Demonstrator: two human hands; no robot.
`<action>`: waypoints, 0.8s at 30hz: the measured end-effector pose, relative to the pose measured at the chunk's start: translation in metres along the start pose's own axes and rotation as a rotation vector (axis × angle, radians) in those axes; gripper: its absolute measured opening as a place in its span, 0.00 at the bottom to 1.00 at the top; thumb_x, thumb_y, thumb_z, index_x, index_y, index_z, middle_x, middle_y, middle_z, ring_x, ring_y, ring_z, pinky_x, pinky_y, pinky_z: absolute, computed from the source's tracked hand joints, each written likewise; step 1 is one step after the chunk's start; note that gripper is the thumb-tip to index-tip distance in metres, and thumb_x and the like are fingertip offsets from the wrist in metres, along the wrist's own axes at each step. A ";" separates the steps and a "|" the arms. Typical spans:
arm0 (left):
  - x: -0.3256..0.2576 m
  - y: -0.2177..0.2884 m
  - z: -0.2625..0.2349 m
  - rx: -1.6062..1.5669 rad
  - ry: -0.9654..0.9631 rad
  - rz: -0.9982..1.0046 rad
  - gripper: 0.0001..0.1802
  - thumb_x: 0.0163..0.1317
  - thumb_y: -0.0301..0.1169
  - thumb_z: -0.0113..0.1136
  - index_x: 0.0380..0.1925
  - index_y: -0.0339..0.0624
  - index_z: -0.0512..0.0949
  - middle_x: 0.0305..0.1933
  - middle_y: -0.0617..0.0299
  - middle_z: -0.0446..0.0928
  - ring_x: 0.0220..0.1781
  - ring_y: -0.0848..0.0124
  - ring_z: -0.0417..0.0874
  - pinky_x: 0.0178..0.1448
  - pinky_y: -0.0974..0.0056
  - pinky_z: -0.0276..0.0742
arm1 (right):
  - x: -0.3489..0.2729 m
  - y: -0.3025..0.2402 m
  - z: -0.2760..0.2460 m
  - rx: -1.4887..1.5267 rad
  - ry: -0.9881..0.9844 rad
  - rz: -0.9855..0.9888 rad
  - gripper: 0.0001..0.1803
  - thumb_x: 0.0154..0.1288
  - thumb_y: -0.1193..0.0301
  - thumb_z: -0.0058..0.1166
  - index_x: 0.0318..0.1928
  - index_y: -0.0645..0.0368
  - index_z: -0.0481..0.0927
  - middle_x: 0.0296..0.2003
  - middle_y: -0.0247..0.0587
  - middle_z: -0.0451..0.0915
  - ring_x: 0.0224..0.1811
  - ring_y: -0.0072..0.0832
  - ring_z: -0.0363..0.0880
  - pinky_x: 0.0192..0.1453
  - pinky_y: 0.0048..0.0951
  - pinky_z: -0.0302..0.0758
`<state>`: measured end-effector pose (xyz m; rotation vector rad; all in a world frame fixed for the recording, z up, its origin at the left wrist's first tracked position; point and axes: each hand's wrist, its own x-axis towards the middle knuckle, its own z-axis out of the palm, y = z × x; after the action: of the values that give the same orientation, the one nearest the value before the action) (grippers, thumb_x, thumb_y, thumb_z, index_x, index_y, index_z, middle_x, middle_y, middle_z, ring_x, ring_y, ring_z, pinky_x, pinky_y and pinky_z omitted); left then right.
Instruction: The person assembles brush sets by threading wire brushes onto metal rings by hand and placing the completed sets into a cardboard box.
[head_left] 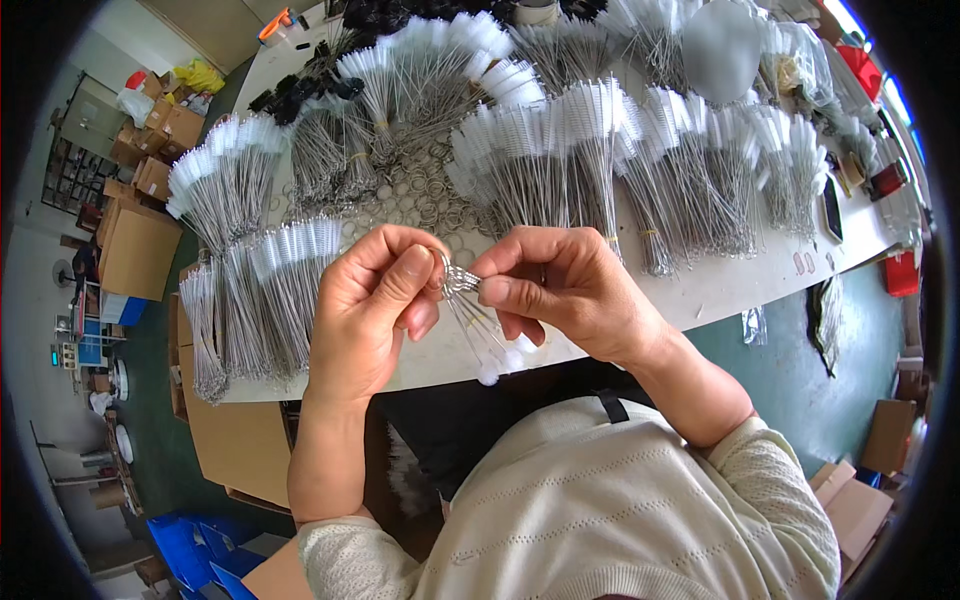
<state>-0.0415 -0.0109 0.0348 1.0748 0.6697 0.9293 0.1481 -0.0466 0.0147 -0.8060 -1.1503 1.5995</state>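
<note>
Above the table's near edge, my left hand (372,295) pinches a metal ring (443,262) between thumb and forefinger. My right hand (565,288) is closed facing it, its thumb and forefinger pressed on the looped wire ends of several thin wire brushes (480,325). Their stems hang down below my fingers, with white bristle tips lowest. The loops lie against the ring; whether they are threaded on it I cannot tell. A scattered pile of metal rings (425,200) lies on the table beyond my hands.
Bundles of white-bristled wire brushes (545,165) stand along the table (690,305), with more bundles (285,285) at the left edge. Black items (300,85) and orange-handled scissors (277,27) sit far left. A phone (832,208) lies at right. Cardboard boxes (137,248) stand beyond the table's left side.
</note>
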 end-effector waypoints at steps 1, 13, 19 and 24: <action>-0.002 0.008 0.003 0.241 -0.010 0.020 0.09 0.65 0.32 0.52 0.39 0.38 0.75 0.24 0.65 0.74 0.20 0.82 0.67 0.25 0.76 0.63 | 0.001 -0.001 -0.001 0.000 -0.003 -0.001 0.10 0.64 0.70 0.53 0.40 0.65 0.77 0.23 0.32 0.76 0.22 0.13 0.72 0.22 0.16 0.67; 0.004 -0.017 -0.002 -0.122 0.250 0.225 0.06 0.61 0.28 0.55 0.30 0.36 0.77 0.36 0.55 0.79 0.40 0.68 0.79 0.49 0.65 0.72 | 0.028 0.039 0.018 0.044 0.029 -0.129 0.10 0.60 0.74 0.57 0.40 0.67 0.78 0.31 0.36 0.79 0.34 0.19 0.77 0.39 0.22 0.76; -0.020 0.007 -0.018 -0.179 0.391 0.255 0.08 0.61 0.31 0.55 0.32 0.37 0.76 0.38 0.56 0.78 0.36 0.67 0.81 0.51 0.51 0.78 | 0.018 0.044 0.003 -0.137 0.106 -0.049 0.13 0.61 0.68 0.57 0.39 0.67 0.79 0.31 0.37 0.79 0.36 0.21 0.76 0.42 0.23 0.74; -0.081 0.045 -0.038 -0.047 0.534 0.384 0.09 0.61 0.32 0.55 0.35 0.36 0.75 0.38 0.55 0.77 0.37 0.67 0.81 0.49 0.52 0.79 | -0.006 0.062 0.002 -0.145 0.006 0.113 0.10 0.62 0.70 0.54 0.36 0.67 0.79 0.28 0.35 0.78 0.30 0.20 0.76 0.39 0.22 0.74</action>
<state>-0.1245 -0.0575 0.0652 0.9311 0.8862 1.5883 0.1278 -0.0579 -0.0429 -0.9839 -1.2464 1.6179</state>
